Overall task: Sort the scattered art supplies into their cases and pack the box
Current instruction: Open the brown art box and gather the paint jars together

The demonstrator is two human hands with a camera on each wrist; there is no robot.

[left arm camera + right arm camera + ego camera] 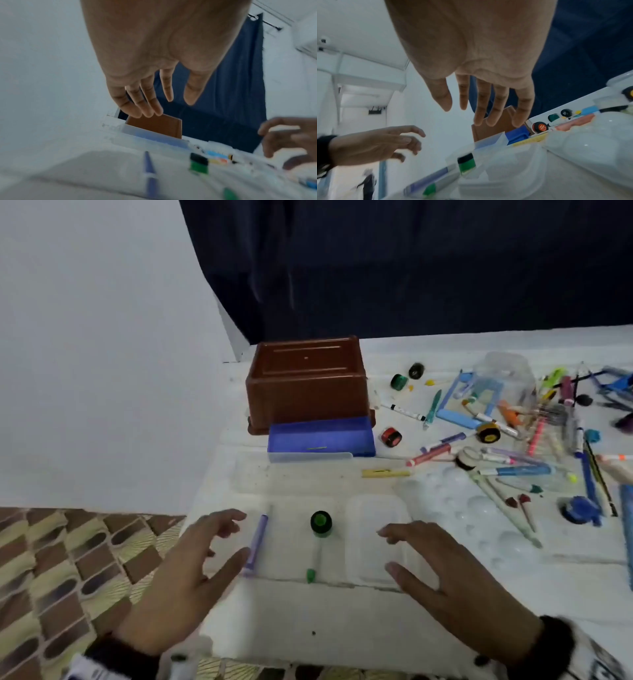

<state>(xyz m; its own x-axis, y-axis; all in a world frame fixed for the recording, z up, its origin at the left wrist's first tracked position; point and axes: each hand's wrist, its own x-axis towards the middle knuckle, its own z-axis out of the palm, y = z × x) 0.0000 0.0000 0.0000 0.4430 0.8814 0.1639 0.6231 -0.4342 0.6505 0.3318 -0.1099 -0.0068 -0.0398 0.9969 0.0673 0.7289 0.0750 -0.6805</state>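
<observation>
Both hands hover spread and empty; the purple marker (256,544) lies in the clear case (376,542), long axis near-to-far, just right of the left hand (191,570). The right hand (445,577) is farther; the left looks better placed.

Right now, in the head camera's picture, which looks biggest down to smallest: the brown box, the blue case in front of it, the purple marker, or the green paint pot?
1. brown box
2. blue case
3. purple marker: longer than the pot, but thin
4. green paint pot

The marker and pot lie nearer the camera, so their true size is less sure.
</observation>
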